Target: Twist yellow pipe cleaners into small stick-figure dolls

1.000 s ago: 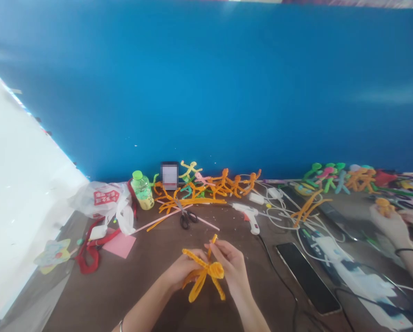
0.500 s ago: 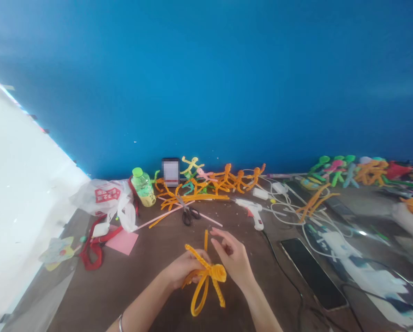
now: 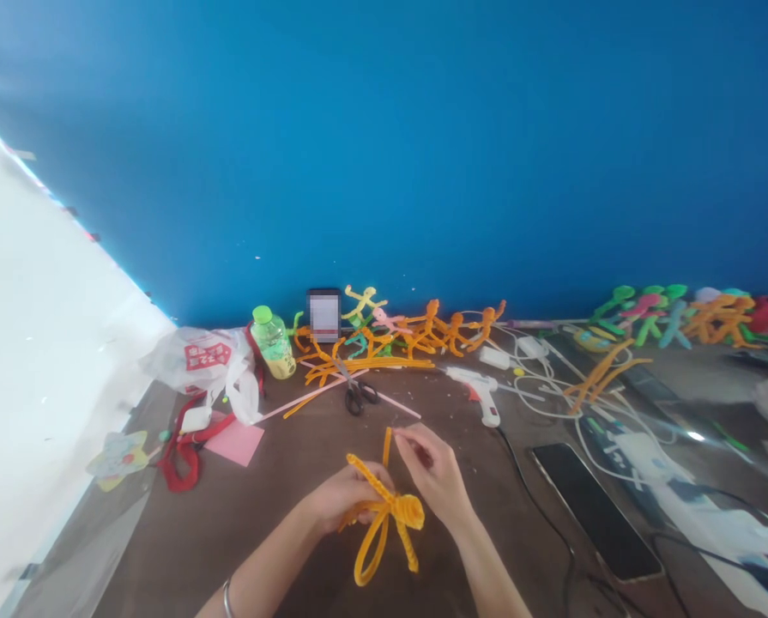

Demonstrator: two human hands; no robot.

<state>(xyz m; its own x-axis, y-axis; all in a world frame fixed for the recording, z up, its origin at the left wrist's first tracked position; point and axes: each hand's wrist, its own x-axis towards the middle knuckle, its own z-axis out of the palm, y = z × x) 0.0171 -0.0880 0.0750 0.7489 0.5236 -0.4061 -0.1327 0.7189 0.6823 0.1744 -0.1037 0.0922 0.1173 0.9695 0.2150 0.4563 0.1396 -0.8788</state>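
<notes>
Left hand [image 3: 341,499] has its fingers clenched round the orange pipe cleaner figure [image 3: 404,512], held over the bench [image 3: 261,506]. Right hand [image 3: 430,472] sits at the upright end [image 3: 387,446], can't tell if it's pinching. Light, bendy thing, so grab the thick twisted middle.

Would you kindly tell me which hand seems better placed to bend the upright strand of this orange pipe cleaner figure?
Probably the right hand: its fingers are beside the upright strand. The left hand is closed around the pipe cleaner figure, apparently steadying it.
</notes>
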